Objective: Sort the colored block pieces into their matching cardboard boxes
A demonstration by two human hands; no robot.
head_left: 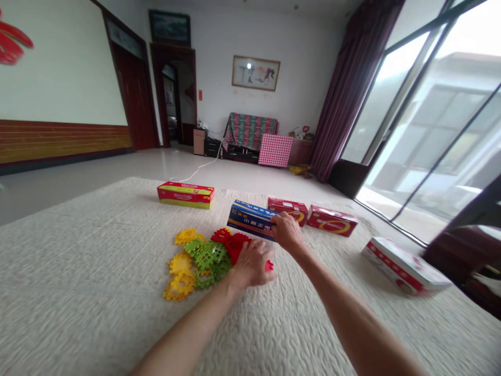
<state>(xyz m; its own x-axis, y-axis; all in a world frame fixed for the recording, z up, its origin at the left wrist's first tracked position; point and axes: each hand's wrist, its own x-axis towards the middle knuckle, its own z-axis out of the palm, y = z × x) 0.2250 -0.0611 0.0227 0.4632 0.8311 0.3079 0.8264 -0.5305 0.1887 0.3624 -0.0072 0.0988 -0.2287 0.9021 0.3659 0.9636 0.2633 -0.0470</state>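
Note:
My right hand point(286, 231) is closed on the near end of a blue box point(249, 220), which it holds tilted just above the quilted white cover point(97, 292). My left hand point(253, 263) lies on the right edge of a heap of flat interlocking plastic tiles point(203, 256), fingers curled over red tiles point(235, 244). A bit of red shows by its fingertips. Green tiles point(209, 258) fill the middle of the heap. To the left lie yellow tiles point(180, 274).
A red and green box point(185, 195) lies at the far edge. Two red boxes point(288, 210) point(332, 220) lie behind the blue one. A white and red box point(405, 266) sits at the right edge. Dark furniture point(465, 245) stands at right.

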